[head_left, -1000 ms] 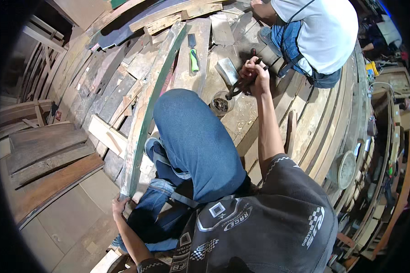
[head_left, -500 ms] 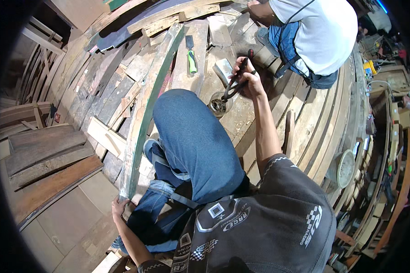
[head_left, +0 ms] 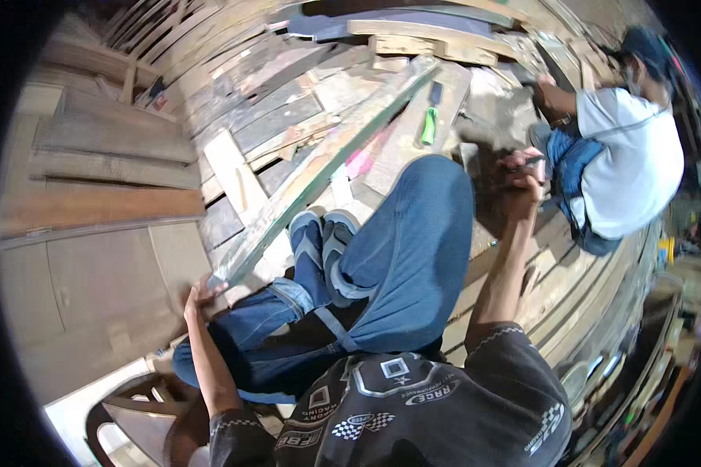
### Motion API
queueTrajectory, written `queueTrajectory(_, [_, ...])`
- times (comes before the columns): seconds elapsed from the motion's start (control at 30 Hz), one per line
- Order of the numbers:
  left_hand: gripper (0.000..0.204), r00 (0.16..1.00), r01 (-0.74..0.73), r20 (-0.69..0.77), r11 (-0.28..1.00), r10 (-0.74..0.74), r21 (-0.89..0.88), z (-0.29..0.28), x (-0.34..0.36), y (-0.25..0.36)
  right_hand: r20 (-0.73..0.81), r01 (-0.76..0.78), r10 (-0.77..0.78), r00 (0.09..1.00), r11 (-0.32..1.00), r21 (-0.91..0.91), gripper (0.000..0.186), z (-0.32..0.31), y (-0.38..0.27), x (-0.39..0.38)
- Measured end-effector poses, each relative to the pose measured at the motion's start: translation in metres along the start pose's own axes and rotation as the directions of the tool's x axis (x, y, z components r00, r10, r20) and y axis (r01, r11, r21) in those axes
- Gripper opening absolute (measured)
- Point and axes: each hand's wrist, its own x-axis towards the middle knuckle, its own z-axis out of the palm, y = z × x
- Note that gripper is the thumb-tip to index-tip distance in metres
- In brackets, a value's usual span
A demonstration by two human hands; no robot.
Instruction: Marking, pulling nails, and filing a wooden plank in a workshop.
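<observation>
A long wooden beam (head_left: 311,187) with a green-painted side slants from lower left up to the back. My left hand (head_left: 200,297) is closed around its near end. Out past my right knee, my right hand (head_left: 522,179) is closed on dark pincers (head_left: 534,160); motion blurs them, and their jaws cannot be made out. A chisel (head_left: 430,124) with a bright green handle lies on a board (head_left: 452,86) beyond the beam's far part. My raised knee stands between the beam and my right hand.
At the right a person (head_left: 631,156) in a white shirt and dark cap crouches close to my right hand. Wood offcuts (head_left: 237,175) lie about on the plank floor left of the beam. Wide boards (head_left: 117,167) are at the far left, stacked planks (head_left: 432,43) at the back.
The view has swung, so the scene sits differently. My right hand with the pincers has left the jar of small metal pieces, which no longer shows. My left hand stays on the beam's end.
</observation>
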Motion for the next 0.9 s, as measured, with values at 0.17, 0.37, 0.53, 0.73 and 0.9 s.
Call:
queueTrajectory(0.17, [0.078, 0.92, 0.304, 0.269, 0.952, -0.286, -0.026, -0.018, 0.018, 0.026, 0.181, 0.244, -0.202, 0.962, 0.938, -0.246, 0.054, 0.072, -0.032, 0.046])
queueTrajectory(0.37, [0.104, 0.886, 0.397, 0.267, 0.918, -0.379, -0.012, -0.057, -0.002, 0.081, 0.396, 0.284, -0.214, 0.893, 0.951, -0.126, 0.045, 0.186, -0.026, 0.082])
queueTrajectory(0.53, [0.107, 0.863, 0.47, 0.266, 0.877, -0.43, -0.106, -0.051, -0.007, 0.083, 0.349, 0.024, 0.022, 0.937, 0.992, -0.127, 0.031, 0.245, 0.043, 0.071])
queueTrajectory(0.73, [0.11, 0.838, 0.474, 0.326, 0.88, -0.438, -0.036, -0.059, -0.002, 0.081, 0.347, -0.3, 0.333, 0.877, 0.942, -0.148, 0.024, 0.245, 0.12, 0.042])
queueTrajectory(0.9, [0.089, 0.912, 0.384, 0.185, 0.921, -0.367, -0.065, -0.062, 0.005, 0.093, 0.3, -0.266, 0.392, 0.87, 0.884, -0.384, 0.021, 0.24, 0.145, 0.033])
